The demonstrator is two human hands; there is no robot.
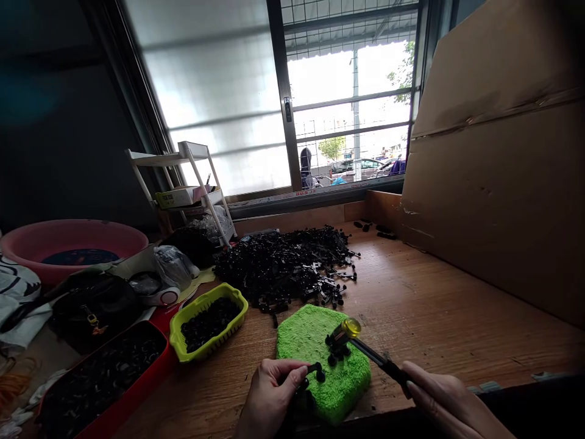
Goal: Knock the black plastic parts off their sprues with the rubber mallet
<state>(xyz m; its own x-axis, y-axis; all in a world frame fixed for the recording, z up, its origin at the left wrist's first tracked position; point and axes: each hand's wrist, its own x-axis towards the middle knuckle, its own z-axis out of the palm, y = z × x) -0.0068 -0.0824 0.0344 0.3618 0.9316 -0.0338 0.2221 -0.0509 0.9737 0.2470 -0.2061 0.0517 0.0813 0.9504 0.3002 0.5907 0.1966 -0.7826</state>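
Note:
My left hand (270,390) is closed in a pinch on a small black plastic part (315,371) at the near edge of a green fuzzy pad (311,341). My right hand (441,399) grips the black handle of a small hammer with a yellow head (350,329). The hammer head rests over another black part (337,353) on the pad. A large pile of black plastic parts (287,265) lies on the wooden table (420,305) behind the pad.
A yellow-green tray (208,320) and a red tray (105,378) hold black pieces at left. Further left are a pink basin (68,244), a black bag, tape and plastic bags. A white rack (192,183) stands by the window. Cardboard (498,171) walls the right side.

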